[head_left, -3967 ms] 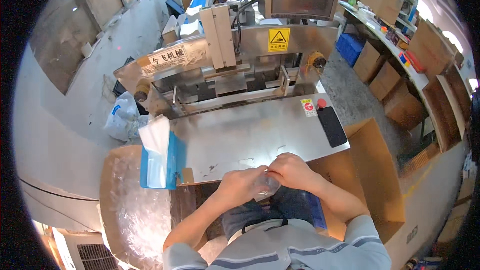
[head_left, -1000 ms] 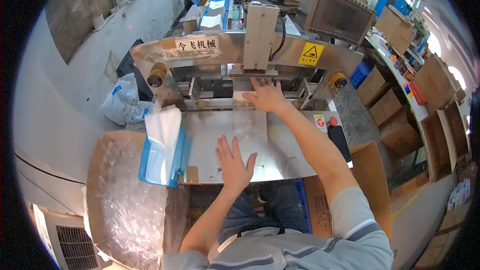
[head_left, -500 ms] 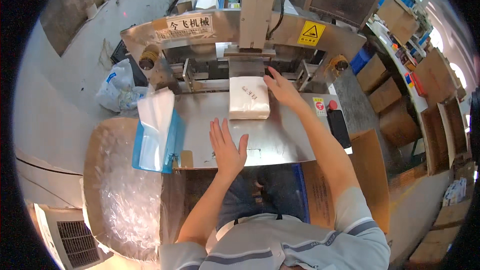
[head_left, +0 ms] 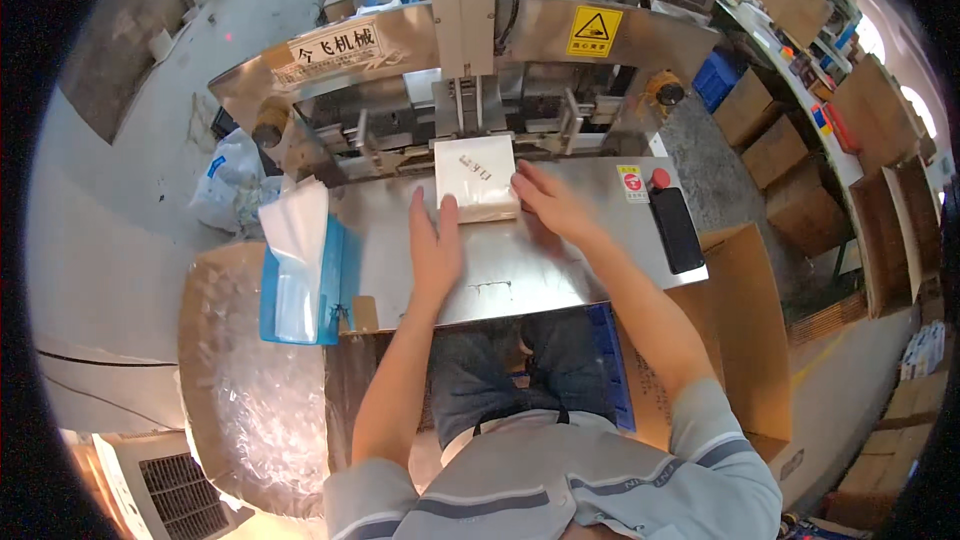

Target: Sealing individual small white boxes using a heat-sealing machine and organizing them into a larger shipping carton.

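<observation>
A white, square stack in clear plastic wrap (head_left: 476, 178), with dark print on its top face, lies on the steel worktop (head_left: 480, 285) below the machine's upright column (head_left: 462, 10). On its left side my left hand (head_left: 435, 248) is open, thumb at the near left corner and fingers pointing forward. My right hand (head_left: 553, 205) is at the stack's right side, fingers extended and fingertips at its edge. The palms do not show. Two metal rods (head_left: 466, 105) are visible just behind the stack.
A blue holder (head_left: 335, 285) with clear plastic sheets stands at the worktop's left edge, above a carton of clear film (head_left: 265, 410). At the right lie a black phone (head_left: 677, 230) and a red button (head_left: 660, 178). An open cardboard box (head_left: 745, 340) sits below.
My left hand has come forward to the stack's left side. My right hand has drawn nearer along its right side. Rods show behind the stack where a flat metal plate was. The view has shifted.
</observation>
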Motion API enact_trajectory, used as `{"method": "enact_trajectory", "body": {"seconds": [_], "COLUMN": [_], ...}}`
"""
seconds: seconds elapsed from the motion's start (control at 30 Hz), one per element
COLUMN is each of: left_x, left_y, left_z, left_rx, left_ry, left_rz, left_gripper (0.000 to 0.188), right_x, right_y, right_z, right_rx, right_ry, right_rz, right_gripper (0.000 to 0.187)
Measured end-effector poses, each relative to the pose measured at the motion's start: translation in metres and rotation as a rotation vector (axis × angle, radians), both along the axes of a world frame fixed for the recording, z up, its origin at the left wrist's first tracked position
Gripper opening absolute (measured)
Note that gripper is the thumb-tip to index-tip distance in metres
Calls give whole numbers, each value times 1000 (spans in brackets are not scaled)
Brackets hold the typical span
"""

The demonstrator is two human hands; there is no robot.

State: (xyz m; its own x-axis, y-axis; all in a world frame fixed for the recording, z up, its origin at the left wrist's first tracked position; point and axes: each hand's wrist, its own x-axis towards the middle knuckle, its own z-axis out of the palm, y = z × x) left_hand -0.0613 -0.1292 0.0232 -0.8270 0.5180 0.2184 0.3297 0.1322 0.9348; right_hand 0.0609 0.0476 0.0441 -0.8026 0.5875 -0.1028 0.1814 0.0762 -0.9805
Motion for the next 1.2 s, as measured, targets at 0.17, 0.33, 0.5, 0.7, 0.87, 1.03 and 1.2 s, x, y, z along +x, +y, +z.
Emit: {"method": "enact_trajectory", "body": {"seconds": [0.17, 0.33, 0.5, 0.7, 0.87, 1.03, 1.2], "left_x": [-28, -3, 24, 34, 44, 17, -55], "left_y": [26, 16, -16, -39, -18, 22, 67], "left_z": [6, 22, 29, 59, 76, 41, 0], "left_rx": [63, 128, 265, -1, -136, -126, -540], "left_ry": [-307, -490, -488, -262, -75, -412, 332], "left_rz": [-117, -7, -154, -515, -851, -603, -390], "left_gripper": [72, 54, 50, 49, 45, 46, 51], "right_x": [-9, 13, 50, 98, 105, 122, 164], "right_y": [-9, -23, -21, -26, -45, -19, -1], "right_z": [6, 13, 16, 61, 68, 51, 42], "right_rx": [20, 89, -102, 416, 386, 349, 263], "right_ry": [64, 58, 226, -68, 6, -62, -229], "right_rz": [98, 36, 113, 303, 352, 304, 205], "right_gripper": [72, 70, 80, 101, 106, 103, 97]}}
